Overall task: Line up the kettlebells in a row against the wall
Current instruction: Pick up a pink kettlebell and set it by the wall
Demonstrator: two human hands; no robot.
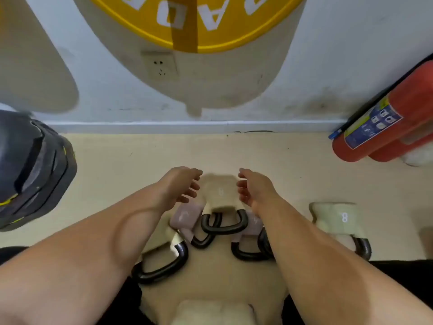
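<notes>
Beige floor (pixel 281 165) meets white wall (pixel 328 66); wall socket (pixel 161 65), red extinguishers (pixel 384 127) right, dark weight plates (pixel 30 170) left. Kettlebells (pixel 220 195) clustered mid-floor, well apart from wall; one cream kettlebell (pixel 337 219) off right. Left hand (pixel 180 184) and right hand (pixel 255 188) hover open, palms facing, flanking the centre cream bell, grasping nothing.

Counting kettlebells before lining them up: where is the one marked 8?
In the head view, the cream kettlebell marked 8 sits on the floor at the right, apart from the cluster, below the fire extinguisher.
</notes>
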